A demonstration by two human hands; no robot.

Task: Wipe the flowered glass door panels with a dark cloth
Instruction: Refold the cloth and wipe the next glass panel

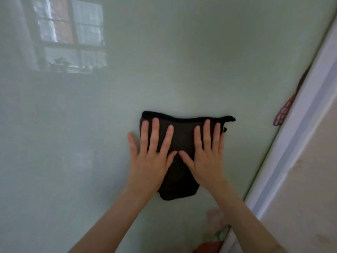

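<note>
Both hands are up on the glass, side by side. The left hand (151,157) lies flat with its fingers straight and spread, pressing the dark cloth (183,136) against the glass door panel (182,61). It is not curled round anything. Its little finger (132,145) has slipped off the cloth's left edge and sits on the bare glass. The right hand (206,157) mirrors it, palm down, fingers straight and fanned upward, pressing and not gripping. The two thumb tips come together at the middle of the cloth, touching or very nearly so. The cloth itself is spread flat in the lower middle of the pale green panel. Its darker hemmed top edge shows just above the fingertips, and its lower end pokes out below between the wrists. Both bare forearms rise from the bottom of the view. High on the left the glass carries a hazy window reflection (69,37), with small potted plants (60,63) along its sill. To the right a white door frame (295,143) runs on a slant, and a beige wall (310,198) lies beyond it. A red flower print (281,114) sits on the glass just beside that frame. More red and pink flower print (209,248) shows at the bottom edge near the right forearm, too blurred to make out.
</note>
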